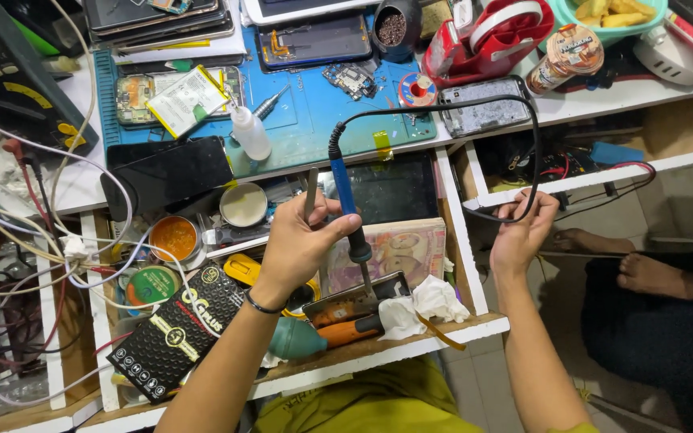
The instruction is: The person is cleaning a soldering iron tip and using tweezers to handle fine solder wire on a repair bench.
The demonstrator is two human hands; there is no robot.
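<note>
At frame centre, left hand [302, 240] grips a blue soldering iron [349, 210], seemingly tweezers too; right hand [523, 228] pinches its black cord [536, 144].

The soldering iron [348, 210] has a smooth blue plastic handle, a black rubbery grip and a dull metal tip. Its cable [475, 108] is matt black. Beside it lie crumpled white tissue [427, 306], a glossy black phone [172, 171] and a matt blue mat [314, 120].

L hand [302, 240] grip closed, forearm raised | R hand [523, 232] grip closed, arm extended
</note>
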